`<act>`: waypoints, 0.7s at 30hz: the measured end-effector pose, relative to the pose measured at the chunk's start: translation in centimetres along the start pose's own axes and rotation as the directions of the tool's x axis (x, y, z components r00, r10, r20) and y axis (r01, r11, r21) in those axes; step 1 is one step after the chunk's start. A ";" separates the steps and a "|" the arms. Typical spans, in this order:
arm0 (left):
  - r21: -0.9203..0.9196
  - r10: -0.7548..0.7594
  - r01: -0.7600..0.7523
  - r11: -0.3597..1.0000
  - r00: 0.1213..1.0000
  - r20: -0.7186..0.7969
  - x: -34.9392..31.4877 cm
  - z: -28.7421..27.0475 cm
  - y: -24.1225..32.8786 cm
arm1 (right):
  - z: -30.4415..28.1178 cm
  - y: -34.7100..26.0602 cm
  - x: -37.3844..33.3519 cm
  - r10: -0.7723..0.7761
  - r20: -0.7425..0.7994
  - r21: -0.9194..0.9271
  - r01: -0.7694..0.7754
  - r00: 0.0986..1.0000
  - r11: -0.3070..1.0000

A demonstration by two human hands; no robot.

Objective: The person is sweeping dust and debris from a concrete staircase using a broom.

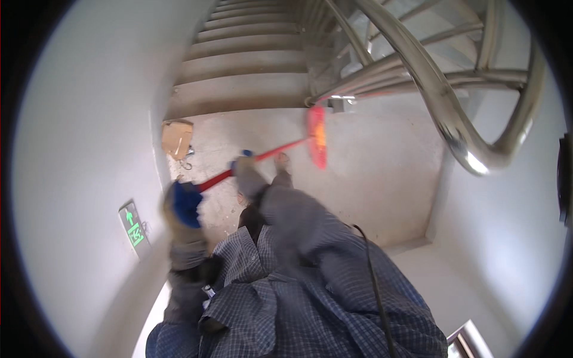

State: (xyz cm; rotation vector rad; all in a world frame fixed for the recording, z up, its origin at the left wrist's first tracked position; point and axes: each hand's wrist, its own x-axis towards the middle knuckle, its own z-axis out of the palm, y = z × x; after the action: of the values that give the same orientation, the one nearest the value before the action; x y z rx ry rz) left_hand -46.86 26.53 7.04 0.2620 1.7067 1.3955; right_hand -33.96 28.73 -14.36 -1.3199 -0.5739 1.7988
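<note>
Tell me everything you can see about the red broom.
The broom has a long, thin red handle and a flat red-orange head, blurred by motion. It slants from lower left up to the right, with the head down on the concrete landing just below the bottom stair step. The left hand, in a blue-palmed glove, grips the upper end of the handle; the right hand grips it near the middle.

Dressed in a loose blue-grey checked shirt, long sleeves; grey work gloves with blue patches; thin black cable over the shirt.
</note>
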 end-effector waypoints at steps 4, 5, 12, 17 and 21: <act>0.324 0.381 -0.333 0.885 0.920 -0.096 -0.8 3.5 8.2 | 18.5 -0.8 7.4 0.675 0.080 0.556 -0.594 0.734 0.581; 0.487 0.537 -0.485 0.726 0.843 0.038 -1.2 2.1 8.8 | 20.9 -2.4 5.6 0.690 0.122 0.517 -0.640 0.713 0.569; 0.181 0.465 -0.498 0.848 0.863 0.196 -4.1 -3.7 12.7 | 20.1 -9.1 -1.7 0.541 0.115 0.584 -0.498 0.833 0.641; 0.055 0.176 -0.170 0.984 0.970 -0.166 -1.7 -6.4 7.3 | 17.3 0.6 -1.0 0.594 -0.177 0.357 -0.512 0.784 0.781; 0.124 0.290 -0.266 0.956 0.922 -0.258 -3.0 -8.3 9.1 | 22.2 4.5 -0.8 0.683 0.236 0.527 -0.682 0.691 0.508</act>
State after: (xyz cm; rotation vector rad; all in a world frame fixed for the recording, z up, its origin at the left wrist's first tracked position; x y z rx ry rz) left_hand -54.48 22.08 16.19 0.3872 2.0226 1.6267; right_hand -56.05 27.80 -9.59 -1.1583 0.6175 2.3299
